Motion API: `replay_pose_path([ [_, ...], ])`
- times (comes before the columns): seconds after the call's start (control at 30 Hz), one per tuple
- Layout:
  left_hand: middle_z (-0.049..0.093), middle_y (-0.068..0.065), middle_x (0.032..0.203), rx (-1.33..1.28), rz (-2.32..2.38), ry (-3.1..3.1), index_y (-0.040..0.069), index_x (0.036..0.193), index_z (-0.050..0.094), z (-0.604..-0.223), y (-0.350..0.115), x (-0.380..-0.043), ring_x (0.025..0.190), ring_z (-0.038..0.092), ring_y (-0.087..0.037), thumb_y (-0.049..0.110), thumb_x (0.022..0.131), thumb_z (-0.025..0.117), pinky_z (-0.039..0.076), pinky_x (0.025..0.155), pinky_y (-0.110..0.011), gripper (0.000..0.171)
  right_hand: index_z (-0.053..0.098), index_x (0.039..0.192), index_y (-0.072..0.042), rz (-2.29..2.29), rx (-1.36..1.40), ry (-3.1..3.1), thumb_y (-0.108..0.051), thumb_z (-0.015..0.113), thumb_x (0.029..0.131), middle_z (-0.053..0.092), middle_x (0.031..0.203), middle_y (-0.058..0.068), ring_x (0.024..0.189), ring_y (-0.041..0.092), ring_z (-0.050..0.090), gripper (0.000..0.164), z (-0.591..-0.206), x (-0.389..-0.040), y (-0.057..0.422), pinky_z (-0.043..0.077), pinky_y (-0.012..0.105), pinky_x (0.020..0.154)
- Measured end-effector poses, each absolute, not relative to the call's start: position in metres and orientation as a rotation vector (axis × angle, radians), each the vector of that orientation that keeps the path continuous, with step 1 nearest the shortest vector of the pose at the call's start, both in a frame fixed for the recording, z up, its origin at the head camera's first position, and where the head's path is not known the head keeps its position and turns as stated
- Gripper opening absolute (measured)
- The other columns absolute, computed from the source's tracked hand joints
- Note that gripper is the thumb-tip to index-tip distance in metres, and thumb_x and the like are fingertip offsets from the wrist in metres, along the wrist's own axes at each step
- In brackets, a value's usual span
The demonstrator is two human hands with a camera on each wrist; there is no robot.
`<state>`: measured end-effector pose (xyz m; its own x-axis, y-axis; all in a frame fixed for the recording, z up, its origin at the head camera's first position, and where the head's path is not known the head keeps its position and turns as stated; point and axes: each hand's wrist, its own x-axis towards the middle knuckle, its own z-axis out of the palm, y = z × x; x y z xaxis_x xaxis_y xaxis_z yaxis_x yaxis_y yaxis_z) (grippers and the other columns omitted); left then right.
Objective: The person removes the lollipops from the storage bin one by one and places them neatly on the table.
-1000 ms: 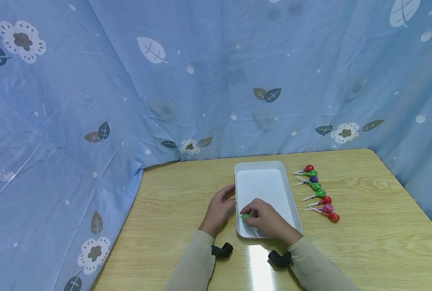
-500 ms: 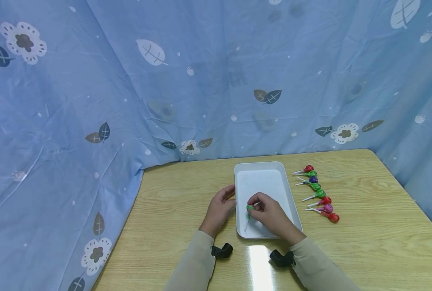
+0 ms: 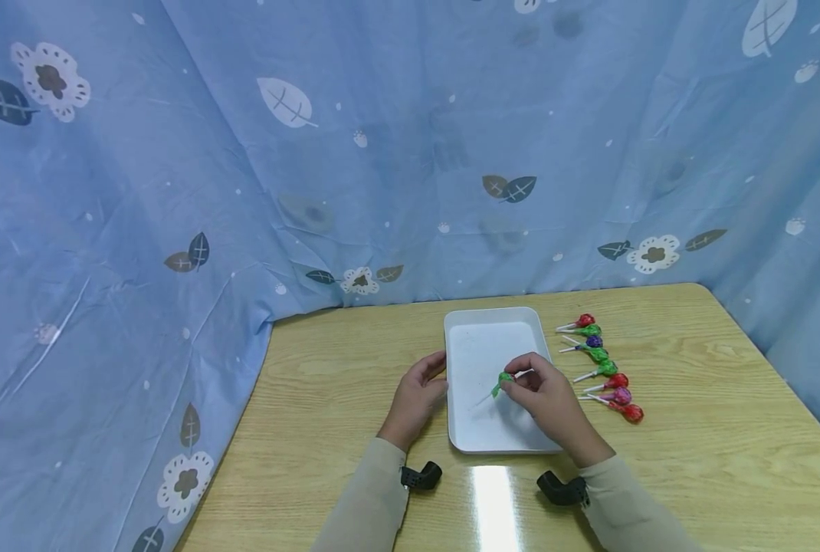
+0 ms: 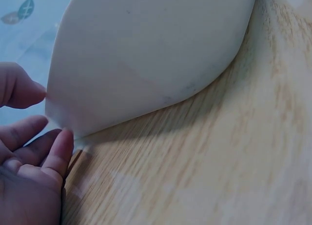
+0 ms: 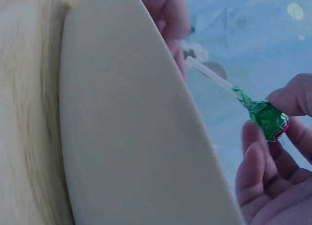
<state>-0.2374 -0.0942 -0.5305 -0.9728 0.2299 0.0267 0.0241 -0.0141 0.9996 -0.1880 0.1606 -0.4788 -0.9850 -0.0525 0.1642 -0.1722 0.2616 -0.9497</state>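
Observation:
A white rectangular tray [image 3: 475, 345] lies on the table. My right hand [image 3: 546, 399] is over its right half and pinches a green-wrapped lollipop [image 3: 504, 379] by the candy end. The stick points down and left. In the right wrist view the lollipop [image 5: 268, 120] shows a red patch on its wrapper, between thumb and fingers. Against the tray's left side rests my left hand [image 3: 413, 400], its fingers loosely bent. The left wrist view has its fingertips [image 4: 62, 142] touching the tray's outer wall [image 4: 146, 64].
Right of the tray, several lollipops lie in a column on the wooden table [image 3: 341, 368], among them a red one [image 3: 634, 414], a pink one [image 3: 621, 395] and a purple one [image 3: 593, 342]. A blue patterned curtain [image 3: 410, 153] hangs behind and to the left.
My right hand has lifted the green lollipop from the lower left of the tray and carried it right and farther from me. My left hand has stayed at the tray's left side.

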Motion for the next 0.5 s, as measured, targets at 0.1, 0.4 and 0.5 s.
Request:
replay_pose_path([
  [0.1, 0.058, -0.014, 0.155, 0.282, 2.121, 2.096, 0.002, 0.158, 0.054, -0.531, -0.094, -0.238, 0.142, 0.056, -0.028, 0.003, 0.103, 0.063, 0.051, 0.112, -0.037, 0.056, 0.070, 0.117, -0.002, 1.802, 0.196, -2.378, -0.006, 0.078, 0.101, 0.068, 0.111, 0.013, 0.091, 0.021, 0.065, 0.018, -0.477, -0.185, 0.174, 0.055, 0.025, 0.070],
  [0.4, 0.059, -0.010, 0.155, 0.257, 2.104, 2.110, 0.004, 0.158, 0.055, -0.532, -0.095, -0.237, 0.139, 0.058, -0.026, 0.006, 0.103, 0.065, 0.052, 0.112, -0.038, 0.056, 0.068, 0.130, 0.006, 1.729, 0.080, -2.291, -0.004, 0.074, 0.104, 0.068, 0.117, 0.014, 0.094, 0.011, 0.067, 0.029, -0.477, -0.172, 0.221, 0.059, 0.020, 0.073],
  [0.5, 0.060, -0.010, 0.154, 0.259, 2.110, 2.116, 0.004, 0.157, 0.056, -0.532, -0.095, -0.237, 0.139, 0.058, -0.026, 0.007, 0.102, 0.065, 0.052, 0.111, -0.037, 0.056, 0.065, 0.129, 0.008, 1.731, 0.034, -2.271, -0.002, 0.072, 0.104, 0.068, 0.115, 0.012, 0.093, 0.009, 0.068, 0.028, -0.480, -0.167, 0.235, 0.061, 0.022, 0.073],
])
